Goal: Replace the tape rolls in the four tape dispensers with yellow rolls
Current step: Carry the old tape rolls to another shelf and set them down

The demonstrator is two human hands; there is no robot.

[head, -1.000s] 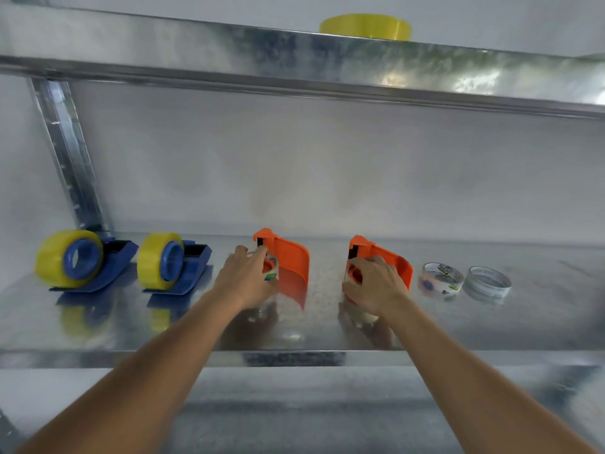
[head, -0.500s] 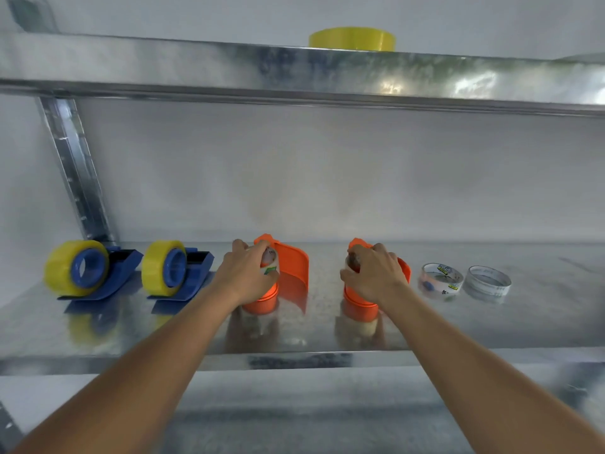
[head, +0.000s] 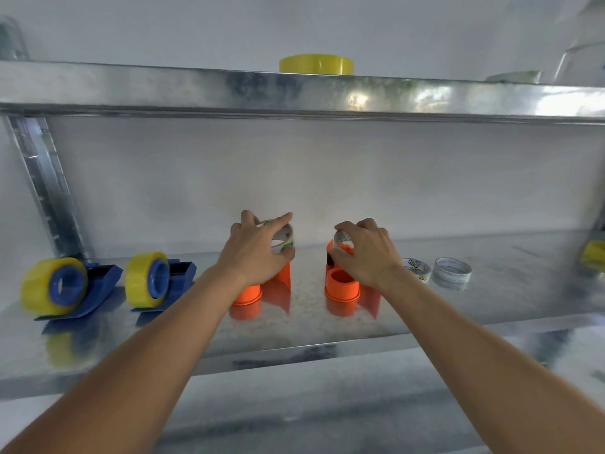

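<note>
Left hand (head: 258,249): fingers curled round a clear tape roll (head: 281,238) with a printed core, held just above the left orange dispenser (head: 262,288).
Right hand (head: 366,253): fingers pinch a second clear roll (head: 342,239) above the right orange dispenser (head: 342,286).
Orange dispensers: glossy plastic, each a bare round hub with a curved guard behind; both stand on the lower shelf (head: 307,326), near each other.
Blue dispensers: far-left one (head: 70,290) and its neighbour (head: 160,280), smooth wedge-shaped plastic, each carrying a thick translucent yellow roll on a blue hub.
Spare yellow roll (head: 316,64): flat wide ring lying on the upper shelf (head: 163,90).
Loose rolls: a printed one (head: 417,268) and a clear thin ring (head: 452,271) lie flat, right of the right hand.
Shelves: mottled, reflective galvanised metal.
</note>
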